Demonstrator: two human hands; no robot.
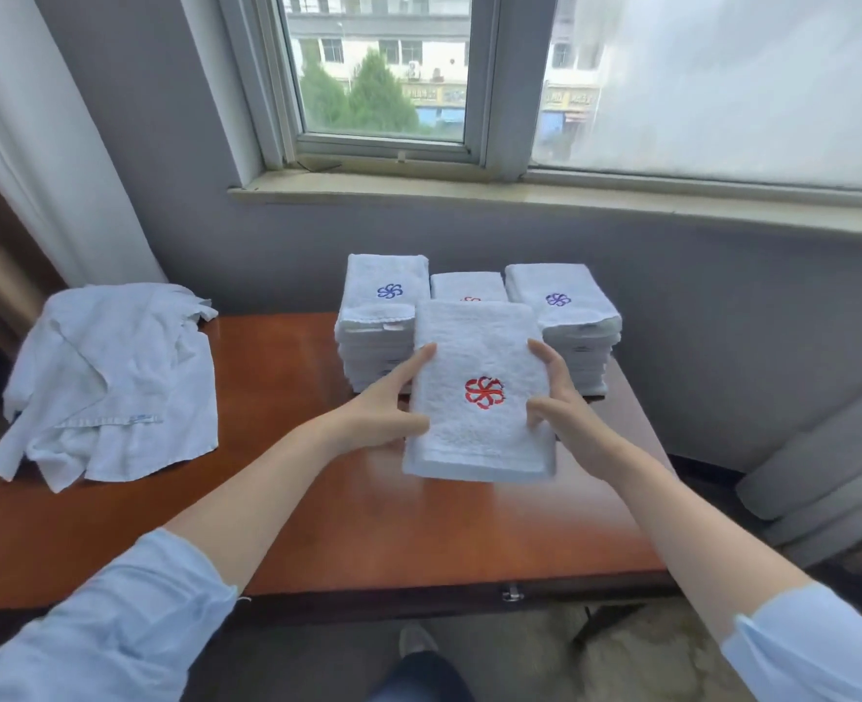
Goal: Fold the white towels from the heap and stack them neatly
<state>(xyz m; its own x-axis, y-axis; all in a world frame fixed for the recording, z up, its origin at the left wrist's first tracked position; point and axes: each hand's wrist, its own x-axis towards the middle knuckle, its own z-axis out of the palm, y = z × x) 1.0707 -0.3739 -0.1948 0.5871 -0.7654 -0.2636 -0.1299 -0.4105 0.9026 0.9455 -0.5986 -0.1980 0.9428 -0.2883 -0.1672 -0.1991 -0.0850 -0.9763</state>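
1. Light-blue sleeves (130, 625) at bottom corners, both forearms bare.
2. Near edge of the red-brown wooden table (368, 539) has a small metal latch (512, 594); bare wood between that edge and the hands.
3. Left hand (383, 410) and right hand (565, 412) each grasp a side edge of the folded towel with red logo (479, 397), thumbs on top. It is held flat above the table, logo up, just in front of the stacks.
4. Unfolded towel heap (110, 377) on the table's left part, well apart from the hands, bare wood between.
5. Three folded stacks at the far edge: blue-logo stack (383, 316), low middle stack (466, 285), purple-logo stack (565, 316) near the right edge.
6. Behind: grey wall (277, 255), sill (469, 195), window (383, 68), white curtain (39, 119) left.
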